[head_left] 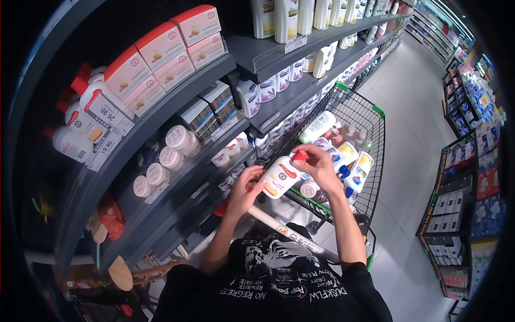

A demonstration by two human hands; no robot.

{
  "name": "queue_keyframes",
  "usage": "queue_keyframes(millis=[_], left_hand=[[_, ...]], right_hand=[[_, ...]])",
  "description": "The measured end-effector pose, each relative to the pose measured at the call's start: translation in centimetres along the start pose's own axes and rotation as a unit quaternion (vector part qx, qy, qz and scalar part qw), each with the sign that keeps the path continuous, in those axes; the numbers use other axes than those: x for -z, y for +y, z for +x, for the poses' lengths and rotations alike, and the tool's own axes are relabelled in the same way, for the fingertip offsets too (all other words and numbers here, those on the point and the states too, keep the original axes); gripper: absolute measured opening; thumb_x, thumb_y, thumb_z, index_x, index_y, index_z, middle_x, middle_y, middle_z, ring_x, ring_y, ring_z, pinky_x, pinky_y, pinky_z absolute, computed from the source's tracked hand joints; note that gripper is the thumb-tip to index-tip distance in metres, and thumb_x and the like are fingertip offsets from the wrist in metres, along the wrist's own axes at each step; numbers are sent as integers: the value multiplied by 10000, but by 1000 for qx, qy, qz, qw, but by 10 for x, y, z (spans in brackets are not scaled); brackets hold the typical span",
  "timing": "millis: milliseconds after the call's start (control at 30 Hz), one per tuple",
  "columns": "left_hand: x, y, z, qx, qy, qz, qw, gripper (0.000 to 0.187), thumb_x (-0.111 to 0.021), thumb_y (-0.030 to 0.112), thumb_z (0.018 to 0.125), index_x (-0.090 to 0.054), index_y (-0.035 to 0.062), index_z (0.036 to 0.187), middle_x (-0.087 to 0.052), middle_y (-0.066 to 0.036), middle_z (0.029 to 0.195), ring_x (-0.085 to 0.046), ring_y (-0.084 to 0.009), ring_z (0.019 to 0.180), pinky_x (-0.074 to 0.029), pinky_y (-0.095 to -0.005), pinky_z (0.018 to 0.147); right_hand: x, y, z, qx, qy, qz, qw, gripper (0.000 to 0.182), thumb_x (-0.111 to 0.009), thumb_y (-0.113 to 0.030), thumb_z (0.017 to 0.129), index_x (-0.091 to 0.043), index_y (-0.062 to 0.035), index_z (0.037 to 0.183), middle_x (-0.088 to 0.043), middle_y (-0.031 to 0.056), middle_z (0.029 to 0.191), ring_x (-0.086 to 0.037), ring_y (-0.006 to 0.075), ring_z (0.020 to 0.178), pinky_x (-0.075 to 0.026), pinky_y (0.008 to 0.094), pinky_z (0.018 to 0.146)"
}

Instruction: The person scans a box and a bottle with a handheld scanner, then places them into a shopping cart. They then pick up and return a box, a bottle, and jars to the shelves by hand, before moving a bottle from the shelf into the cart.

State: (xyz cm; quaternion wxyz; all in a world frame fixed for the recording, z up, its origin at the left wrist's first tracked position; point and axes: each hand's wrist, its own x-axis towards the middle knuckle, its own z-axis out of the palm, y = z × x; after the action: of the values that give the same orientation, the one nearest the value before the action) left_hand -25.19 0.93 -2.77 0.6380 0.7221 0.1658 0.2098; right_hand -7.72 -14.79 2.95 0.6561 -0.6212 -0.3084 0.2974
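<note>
A white bottle with a red cap (pixel 281 176) is held between both my hands above the handle end of a shopping cart (pixel 358 110). My left hand (pixel 245 189) cups the bottle's base and lower side. My right hand (pixel 315 165) wraps the cap end, fingers curled over the red cap. The bottle lies tilted, cap pointing up and to the right. Several other bottles (pixel 343 155) lie in the cart's basket just beyond my hands.
Dark shelves on the left carry red-and-white boxes (pixel 161 51), round white jars (pixel 169 155) and price tags (pixel 104 115). Shelves of white bottles (pixel 284 19) run ahead. Across the tiled aisle (pixel 413 134) stands shelving with blue and red packs (pixel 475 161).
</note>
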Motion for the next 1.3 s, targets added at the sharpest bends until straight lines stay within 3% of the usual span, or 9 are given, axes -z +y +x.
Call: queue_keyframes(millis=[67,167,500,567,700,800,967,1167,1300], left_hand=[[7,2,0,29,-102,-126,986,535,-668,97,889,-401,-28,1335,-561,-135,1202,-551,-165,1119,-468,-296,908],[6,13,-8,69,-139,-167,974,526,-692,96,868,-429,-31,1305,-574,-110,1146,-563,-149,1083,-477,-296,894],[5,46,-31,98,-60,-249,962,538,-763,18,738,-495,26,1204,-589,-82,1154,-599,-148,1034,-510,-306,878],[13,49,-40,74,-22,-252,965,546,-774,2,723,-502,31,1195,-598,-84,1156,-608,-153,1033,-518,-308,872],[59,53,-63,32,-28,-162,986,583,-822,-65,664,-500,24,1141,-647,-135,1122,-637,-186,1035,-534,-342,902],[82,35,-80,68,61,-93,991,539,-812,-84,650,-516,33,1085,-649,-156,1132,-634,-214,1061,-524,-347,915],[100,-24,-81,-83,195,182,960,473,-759,-129,653,-541,34,1040,-632,-140,1134,-559,-268,1190,-453,-390,1014],[115,-96,-60,-62,252,180,949,442,-717,-177,664,-555,23,1025,-629,-116,1112,-561,-248,1166,-421,-354,1016],[130,-142,-27,-53,295,157,941,450,-717,-176,674,-564,32,1042,-611,-87,1122,-577,-178,1068,-500,-311,890]], right_hand=[[-13,0,0,2,-25,57,998,296,-742,-81,847,-630,-20,1114,-633,8,968,-578,81,894,-469,243,806],[-30,-1,1,-2,-63,85,994,303,-727,-66,855,-622,-22,1136,-633,8,973,-573,73,897,-467,236,801],[-79,23,-4,0,-81,188,979,331,-608,-159,968,-546,-33,1268,-658,16,955,-593,61,828,-480,217,746],[-85,34,-12,-78,-38,257,962,338,-565,-217,994,-529,-38,1279,-659,30,940,-585,69,783,-488,220,706],[-95,69,-39,-130,-56,227,964,326,-513,-255,1016,-532,-25,1245,-652,73,962,-595,97,780,-492,247,675],[-100,78,-43,-153,-64,225,960,281,-525,-223,1011,-543,-17,1201,-657,59,891,-602,92,732,-484,230,645],[-101,75,-42,-167,-56,224,959,252,-550,-215,1001,-558,-9,1147,-654,44,844,-589,82,702,-477,224,635],[-103,88,-47,-160,-55,191,967,254,-569,-241,993,-572,-16,1110,-641,29,820,-580,80,698,-474,230,633],[-100,89,-48,-163,-50,150,974,244,-582,-243,984,-583,-18,1079,-638,24,794,-585,81,693,-476,234,624]])
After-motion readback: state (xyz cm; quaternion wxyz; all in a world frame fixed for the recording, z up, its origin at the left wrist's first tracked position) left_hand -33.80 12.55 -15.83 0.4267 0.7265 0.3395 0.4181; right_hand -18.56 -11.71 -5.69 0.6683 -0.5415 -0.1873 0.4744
